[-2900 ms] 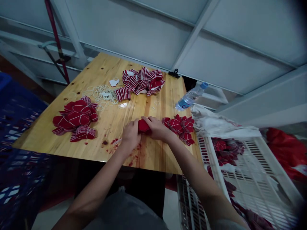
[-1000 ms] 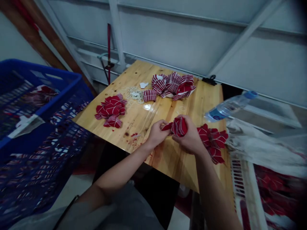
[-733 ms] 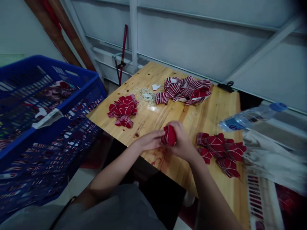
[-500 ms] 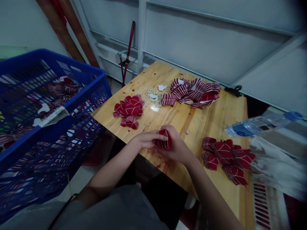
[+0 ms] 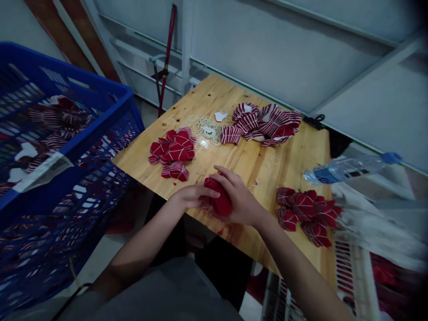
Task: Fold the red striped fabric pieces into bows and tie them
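Just below frame centre, the left hand and right hand grip a red cloth bundle over the worktop; it seems light, soft and yielding, best held around its sides.

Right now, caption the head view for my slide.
Left hand and right hand grip red cloth over a wooden table with rubber bands and striped bundles.
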Action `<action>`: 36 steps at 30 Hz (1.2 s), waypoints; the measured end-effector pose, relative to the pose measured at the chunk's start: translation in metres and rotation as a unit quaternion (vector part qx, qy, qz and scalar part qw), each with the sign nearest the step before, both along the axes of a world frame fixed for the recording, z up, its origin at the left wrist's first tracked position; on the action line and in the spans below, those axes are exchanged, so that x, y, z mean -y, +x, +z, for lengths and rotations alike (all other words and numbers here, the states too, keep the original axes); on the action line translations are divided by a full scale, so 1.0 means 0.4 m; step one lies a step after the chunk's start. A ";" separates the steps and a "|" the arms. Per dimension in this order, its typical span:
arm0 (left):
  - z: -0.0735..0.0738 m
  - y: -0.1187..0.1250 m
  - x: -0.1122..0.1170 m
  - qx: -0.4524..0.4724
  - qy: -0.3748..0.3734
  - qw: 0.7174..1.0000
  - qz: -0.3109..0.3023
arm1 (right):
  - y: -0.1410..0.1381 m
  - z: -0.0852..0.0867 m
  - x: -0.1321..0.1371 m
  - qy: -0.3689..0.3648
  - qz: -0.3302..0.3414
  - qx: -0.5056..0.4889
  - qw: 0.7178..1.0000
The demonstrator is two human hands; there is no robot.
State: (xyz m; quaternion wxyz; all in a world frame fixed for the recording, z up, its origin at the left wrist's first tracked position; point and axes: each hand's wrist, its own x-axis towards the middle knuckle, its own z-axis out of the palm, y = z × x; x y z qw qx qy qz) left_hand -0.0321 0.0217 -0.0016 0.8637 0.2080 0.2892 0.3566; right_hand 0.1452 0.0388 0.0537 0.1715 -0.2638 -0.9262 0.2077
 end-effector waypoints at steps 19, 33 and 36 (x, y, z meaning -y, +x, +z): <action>0.016 0.059 0.031 -0.057 0.037 0.997 0.023 | 0.018 0.012 0.046 -0.025 -0.084 0.044 0.995; -0.012 0.050 0.031 0.022 0.004 0.996 -0.092 | 0.043 -0.002 0.060 0.006 -0.067 -0.011 0.998; -0.013 0.056 0.022 0.004 0.000 0.993 -0.120 | 0.042 0.001 0.064 0.006 -0.028 -0.001 1.000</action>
